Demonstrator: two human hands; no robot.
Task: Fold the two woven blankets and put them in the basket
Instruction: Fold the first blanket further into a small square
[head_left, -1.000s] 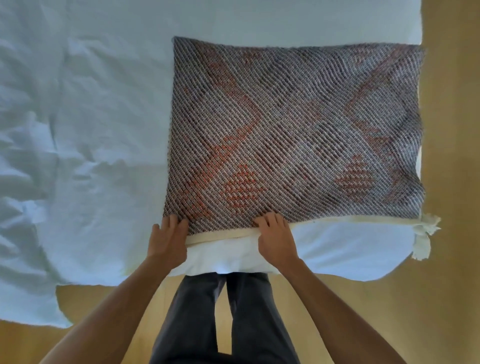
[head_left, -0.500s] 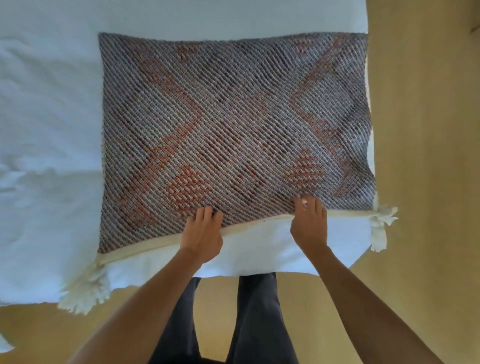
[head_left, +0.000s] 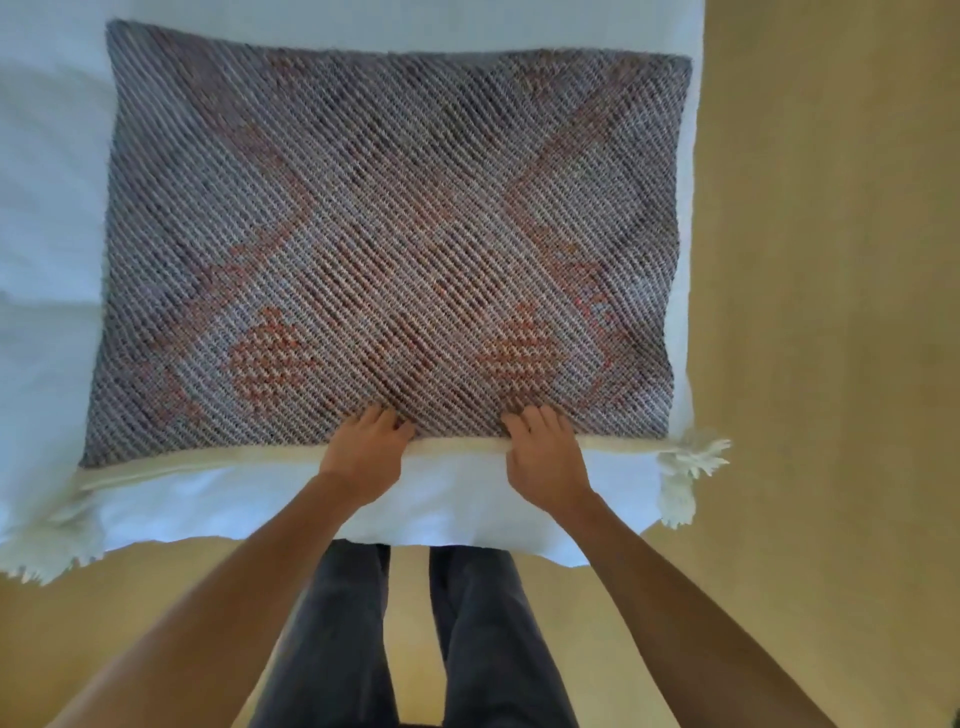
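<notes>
The woven blanket (head_left: 389, 234), pressed by flat fingers (head_left: 382, 420) of left hand (head_left: 363, 460) and right hand (head_left: 545, 462), should be folded evenly beyond them.

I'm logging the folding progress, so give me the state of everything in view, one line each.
woven blanket: folded, lying flat on the bed.
left hand: fingers resting on the blanket's near edge.
right hand: fingers resting on the blanket's near edge.
bed: covered in a white, lightly wrinkled sheet.
tassels: hanging off the bed's corner.
</notes>
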